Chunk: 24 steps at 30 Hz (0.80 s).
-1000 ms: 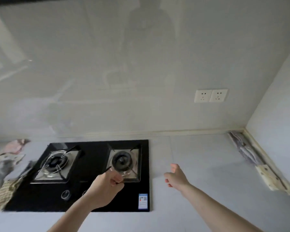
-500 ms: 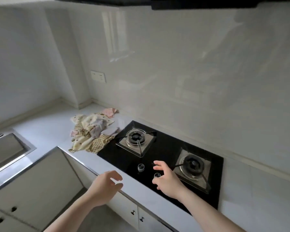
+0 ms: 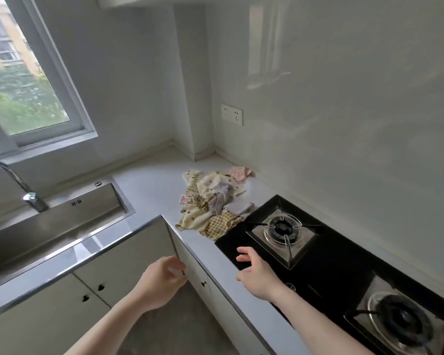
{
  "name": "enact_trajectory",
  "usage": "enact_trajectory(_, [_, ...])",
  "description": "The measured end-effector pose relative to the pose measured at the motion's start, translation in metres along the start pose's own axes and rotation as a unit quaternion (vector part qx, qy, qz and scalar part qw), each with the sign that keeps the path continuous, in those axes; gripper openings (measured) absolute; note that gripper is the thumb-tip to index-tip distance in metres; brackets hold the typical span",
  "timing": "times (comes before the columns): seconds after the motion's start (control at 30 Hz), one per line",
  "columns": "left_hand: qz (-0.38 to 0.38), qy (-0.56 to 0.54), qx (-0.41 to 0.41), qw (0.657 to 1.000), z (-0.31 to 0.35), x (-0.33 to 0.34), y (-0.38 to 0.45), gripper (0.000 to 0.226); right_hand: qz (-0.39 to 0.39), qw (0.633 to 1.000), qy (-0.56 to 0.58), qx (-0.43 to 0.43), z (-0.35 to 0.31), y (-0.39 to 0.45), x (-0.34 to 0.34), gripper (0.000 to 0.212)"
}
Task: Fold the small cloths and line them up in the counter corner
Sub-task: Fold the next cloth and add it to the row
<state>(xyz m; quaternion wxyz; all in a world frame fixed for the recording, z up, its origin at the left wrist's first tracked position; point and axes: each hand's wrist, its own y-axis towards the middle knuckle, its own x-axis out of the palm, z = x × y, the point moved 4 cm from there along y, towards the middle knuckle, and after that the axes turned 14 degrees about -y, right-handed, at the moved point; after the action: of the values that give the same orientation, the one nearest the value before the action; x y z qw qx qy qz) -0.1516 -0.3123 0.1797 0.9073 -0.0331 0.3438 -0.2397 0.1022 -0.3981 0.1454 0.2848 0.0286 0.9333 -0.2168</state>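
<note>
Both hands now sit nearer the cloths (image 3: 213, 201): my right hand (image 3: 258, 274) spreads open over the stove (image 3: 331, 265); my left hand (image 3: 162, 280) hangs loosely curled, empty.

You have one heap of small cloths (image 3: 213, 201) on the desk (image 3: 151, 185), too tangled to count singly, and two hands, left (image 3: 162, 280) and right (image 3: 259, 272). You have two burners, one near (image 3: 400, 321) and one far (image 3: 282, 229), on one hob (image 3: 326, 267). You also have one sink (image 3: 62, 221), one tap (image 3: 13, 185), one window (image 3: 23, 80), one double wall socket (image 3: 232, 114) and three dark cabinet knobs (image 3: 101, 287).
</note>
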Motion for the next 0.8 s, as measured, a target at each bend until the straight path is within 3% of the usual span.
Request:
enact_trajectory(0.37, [-0.108, 0.041, 0.035, 0.993, 0.001, -0.003, 0.15, 0.021, 0.099, 0.994, -0.02, 0.039, -0.016, 0.082, 0.004, 0.062])
enact_trajectory(0.6, [-0.17, 0.077, 0.113, 0.976, -0.033, 0.011, 0.25, 0.017, 0.18, 0.978, -0.016, 0.101, -0.012, 0.156, 0.034, 0.055])
enact_trajectory(0.8, [-0.139, 0.018, 0.179, 0.974, -0.063, 0.037, 0.306, 0.019, 0.227, 0.963, -0.091, 0.116, 0.025, 0.208, 0.057, 0.047])
